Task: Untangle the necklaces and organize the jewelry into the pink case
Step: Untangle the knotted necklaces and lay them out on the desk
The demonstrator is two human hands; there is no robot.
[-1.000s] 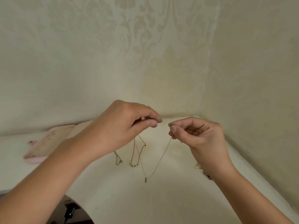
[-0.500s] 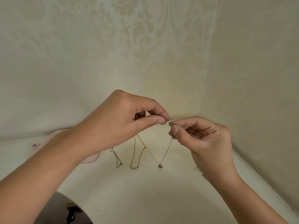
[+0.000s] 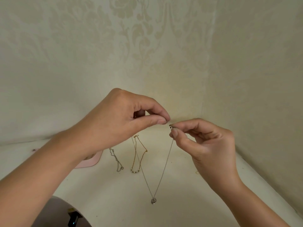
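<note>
The pink case [image 3: 91, 162] was half hidden under the left wrist [image 3: 77, 145], and one end of the silver necklace [image 3: 165, 164] was pinched by the left hand [image 3: 118, 122]. Below that pinch, a silver chain [image 3: 116, 159] and a gold necklace [image 3: 139, 154] were laid down. The ring end [image 3: 170, 127] was pinched by the right hand [image 3: 206, 145], with the pendant [image 3: 153, 200] hung below.

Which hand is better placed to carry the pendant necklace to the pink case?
Likely left: left hand pinches the pendant necklace nearest the pink case; the right hand holds its ring end farther off.
</note>
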